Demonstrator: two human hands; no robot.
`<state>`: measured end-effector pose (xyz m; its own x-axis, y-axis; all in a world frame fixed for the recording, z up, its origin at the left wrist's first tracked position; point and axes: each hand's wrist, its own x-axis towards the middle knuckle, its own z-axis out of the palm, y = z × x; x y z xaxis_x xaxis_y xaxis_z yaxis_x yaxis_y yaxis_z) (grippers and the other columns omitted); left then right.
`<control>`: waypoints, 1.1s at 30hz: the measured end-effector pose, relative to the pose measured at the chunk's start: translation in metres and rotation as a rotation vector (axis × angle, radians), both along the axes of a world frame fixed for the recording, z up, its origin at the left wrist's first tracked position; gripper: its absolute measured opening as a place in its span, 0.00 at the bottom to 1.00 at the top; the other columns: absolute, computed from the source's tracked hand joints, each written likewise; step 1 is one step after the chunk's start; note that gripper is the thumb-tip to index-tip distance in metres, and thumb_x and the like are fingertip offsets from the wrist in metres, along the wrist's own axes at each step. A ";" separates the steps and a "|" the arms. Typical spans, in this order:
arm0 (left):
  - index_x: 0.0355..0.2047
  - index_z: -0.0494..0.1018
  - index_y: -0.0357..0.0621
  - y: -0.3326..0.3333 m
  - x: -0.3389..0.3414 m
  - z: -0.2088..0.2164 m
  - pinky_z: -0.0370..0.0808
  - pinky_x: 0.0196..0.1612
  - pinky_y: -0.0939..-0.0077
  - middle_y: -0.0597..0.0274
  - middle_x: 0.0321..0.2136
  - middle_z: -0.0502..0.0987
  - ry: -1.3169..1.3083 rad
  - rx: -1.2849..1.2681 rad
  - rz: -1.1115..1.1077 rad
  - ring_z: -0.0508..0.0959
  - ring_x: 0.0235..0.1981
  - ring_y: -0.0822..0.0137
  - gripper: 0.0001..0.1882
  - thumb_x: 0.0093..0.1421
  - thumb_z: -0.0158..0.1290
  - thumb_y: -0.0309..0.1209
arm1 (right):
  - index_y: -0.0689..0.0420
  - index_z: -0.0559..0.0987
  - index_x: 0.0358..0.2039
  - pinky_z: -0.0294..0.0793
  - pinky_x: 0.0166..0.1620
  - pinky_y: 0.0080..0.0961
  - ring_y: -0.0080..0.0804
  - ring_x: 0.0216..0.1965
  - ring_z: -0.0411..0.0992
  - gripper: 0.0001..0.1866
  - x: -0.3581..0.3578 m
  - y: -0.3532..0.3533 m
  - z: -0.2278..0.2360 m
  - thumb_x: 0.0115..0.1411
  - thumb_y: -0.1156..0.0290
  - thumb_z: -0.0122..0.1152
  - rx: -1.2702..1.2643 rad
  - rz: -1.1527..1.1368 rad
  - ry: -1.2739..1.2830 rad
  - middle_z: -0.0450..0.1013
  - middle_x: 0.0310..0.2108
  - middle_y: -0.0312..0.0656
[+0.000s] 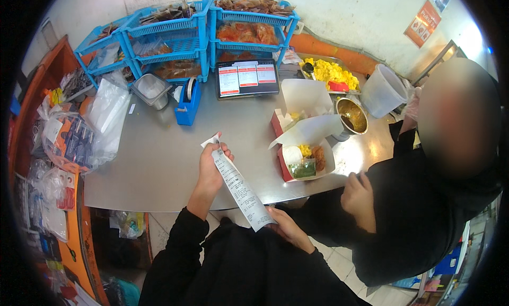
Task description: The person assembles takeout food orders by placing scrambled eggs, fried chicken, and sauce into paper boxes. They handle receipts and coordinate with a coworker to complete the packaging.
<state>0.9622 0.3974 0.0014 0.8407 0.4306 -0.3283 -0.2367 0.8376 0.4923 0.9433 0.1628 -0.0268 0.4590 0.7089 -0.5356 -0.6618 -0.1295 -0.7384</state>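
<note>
A long white printed receipt [237,185] stretches slantwise between my hands, above the near edge of the steel table [154,157]. My left hand [213,162] grips its upper end, fingers curled round the paper. At the lower end, my right hand [288,226] pinches the corner; part of its fingers is hidden behind the paper. To the right of the receipt stands an open red-and-white meal box [285,171] with rice, yellow egg, a fried piece and a green packet inside. Behind it is a second open box [278,123], its contents partly covered by a lid flap.
A co-worker [408,200] in black stands at the right, one hand near the boxes. Farther back are a tablet [247,79], a blue tape dispenser [187,102], blue racks [168,38], a metal sauce pot [352,116], a tray of yellow food [331,72] and a plastic bucket [384,91].
</note>
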 end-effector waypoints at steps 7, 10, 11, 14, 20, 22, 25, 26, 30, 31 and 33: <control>0.48 0.58 0.42 0.001 0.007 -0.004 0.66 0.28 0.76 0.64 0.20 0.63 -0.010 -0.007 -0.028 0.64 0.22 0.72 0.22 0.51 0.39 0.29 | 0.63 0.69 0.45 0.62 0.45 0.16 0.20 0.39 0.66 0.20 0.004 0.009 -0.005 0.61 0.59 0.44 0.068 0.013 0.019 0.70 0.38 0.36; 0.48 0.59 0.43 0.001 0.012 -0.002 0.66 0.29 0.76 0.64 0.21 0.63 0.023 0.000 -0.043 0.64 0.22 0.71 0.22 0.51 0.40 0.29 | 0.62 0.70 0.44 0.62 0.44 0.16 0.19 0.38 0.66 0.19 0.007 0.009 -0.011 0.60 0.60 0.45 0.024 0.012 -0.008 0.70 0.36 0.35; 0.48 0.59 0.43 0.000 0.014 0.000 0.66 0.29 0.75 0.63 0.21 0.63 0.000 -0.011 -0.040 0.64 0.22 0.71 0.21 0.51 0.39 0.30 | 0.62 0.71 0.43 0.62 0.43 0.15 0.18 0.37 0.66 0.19 0.008 0.009 -0.013 0.60 0.60 0.46 0.043 0.003 -0.010 0.71 0.35 0.34; 0.47 0.60 0.43 -0.010 0.020 0.005 0.65 0.29 0.74 0.63 0.21 0.63 0.033 -0.051 -0.025 0.64 0.22 0.70 0.20 0.52 0.39 0.31 | 0.61 0.72 0.40 0.62 0.41 0.14 0.16 0.35 0.65 0.17 0.012 0.009 -0.016 0.60 0.60 0.46 0.059 -0.030 0.018 0.71 0.33 0.32; 0.46 0.60 0.43 -0.035 0.017 -0.008 0.63 0.28 0.76 0.65 0.19 0.60 -0.087 -0.073 -0.234 0.62 0.21 0.72 0.19 0.54 0.37 0.35 | 0.59 0.74 0.37 0.63 0.39 0.13 0.15 0.32 0.65 0.16 0.027 0.008 -0.017 0.60 0.60 0.46 0.051 -0.021 -0.040 0.70 0.31 0.30; 0.45 0.61 0.43 -0.031 0.024 -0.014 0.62 0.28 0.77 0.66 0.18 0.59 -0.060 -0.138 -0.222 0.61 0.20 0.72 0.19 0.53 0.37 0.36 | 0.59 0.74 0.37 0.63 0.39 0.12 0.15 0.32 0.65 0.16 0.036 0.004 -0.014 0.60 0.59 0.46 -0.015 0.053 -0.117 0.70 0.31 0.30; 0.43 0.62 0.44 -0.016 0.036 -0.015 0.62 0.26 0.77 0.67 0.17 0.58 -0.146 -0.173 -0.179 0.60 0.19 0.73 0.17 0.54 0.36 0.35 | 0.58 0.74 0.37 0.64 0.38 0.15 0.16 0.30 0.65 0.15 0.061 -0.019 -0.004 0.59 0.61 0.47 -0.011 -0.035 -0.417 0.70 0.29 0.31; 0.43 0.62 0.44 -0.010 0.040 -0.013 0.62 0.26 0.77 0.67 0.17 0.58 -0.182 -0.186 -0.168 0.59 0.19 0.74 0.17 0.54 0.35 0.35 | 0.58 0.74 0.37 0.65 0.38 0.16 0.16 0.30 0.65 0.14 0.076 -0.033 0.000 0.59 0.61 0.48 0.011 -0.051 -0.523 0.70 0.29 0.32; 0.42 0.63 0.45 0.001 0.053 -0.002 0.63 0.26 0.76 0.67 0.17 0.59 -0.163 -0.154 -0.119 0.60 0.18 0.74 0.16 0.57 0.33 0.37 | 0.57 0.74 0.35 0.66 0.37 0.20 0.22 0.31 0.67 0.12 0.159 -0.092 0.002 0.58 0.64 0.49 -0.069 -0.751 -0.589 0.70 0.28 0.34; 0.42 0.63 0.45 0.001 0.057 0.002 0.64 0.27 0.76 0.67 0.17 0.59 -0.171 -0.137 -0.127 0.61 0.19 0.74 0.17 0.58 0.35 0.40 | 0.56 0.73 0.37 0.66 0.38 0.21 0.23 0.33 0.67 0.12 0.185 -0.104 -0.003 0.58 0.62 0.49 -0.185 -0.895 -0.527 0.70 0.30 0.35; 0.42 0.62 0.45 -0.001 0.069 0.009 0.64 0.28 0.76 0.67 0.18 0.60 -0.117 -0.127 -0.137 0.62 0.20 0.73 0.17 0.57 0.37 0.42 | 0.55 0.70 0.40 0.66 0.39 0.25 0.28 0.37 0.66 0.17 0.234 -0.121 -0.016 0.56 0.58 0.50 -0.286 -1.054 -0.472 0.68 0.35 0.37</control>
